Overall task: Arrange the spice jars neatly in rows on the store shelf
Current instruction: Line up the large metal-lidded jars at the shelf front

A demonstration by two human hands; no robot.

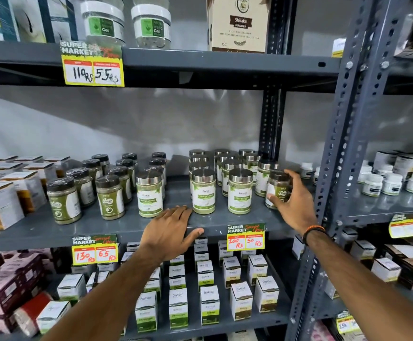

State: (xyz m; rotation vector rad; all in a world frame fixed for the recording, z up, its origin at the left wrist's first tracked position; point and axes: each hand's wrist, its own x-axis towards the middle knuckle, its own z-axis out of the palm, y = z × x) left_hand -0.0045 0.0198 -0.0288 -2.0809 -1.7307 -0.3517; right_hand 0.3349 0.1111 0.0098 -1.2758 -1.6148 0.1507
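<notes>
On the grey middle shelf (116, 223) stand two groups of jars. Black-lidded jars of green powder (109, 196) form rows on the left. Silver-lidded jars with white-green labels (240, 191) stand in rows on the right, and one silver-lidded jar (149, 194) stands apart beside the black-lidded group. My right hand (293, 205) grips a black-lidded jar (277, 187) at the right end of the silver-lidded rows. My left hand (171, 232) lies flat on the shelf's front edge, fingers apart, just left of the front silver-lidded jar (203, 191), holding nothing.
White and orange boxes (1, 203) fill the shelf's left end. A perforated steel upright (336, 148) rises right of my right hand, with small white jars (395, 183) beyond it. Price tags (246, 236) hang on the shelf edge. Boxes (209, 303) fill the shelf below.
</notes>
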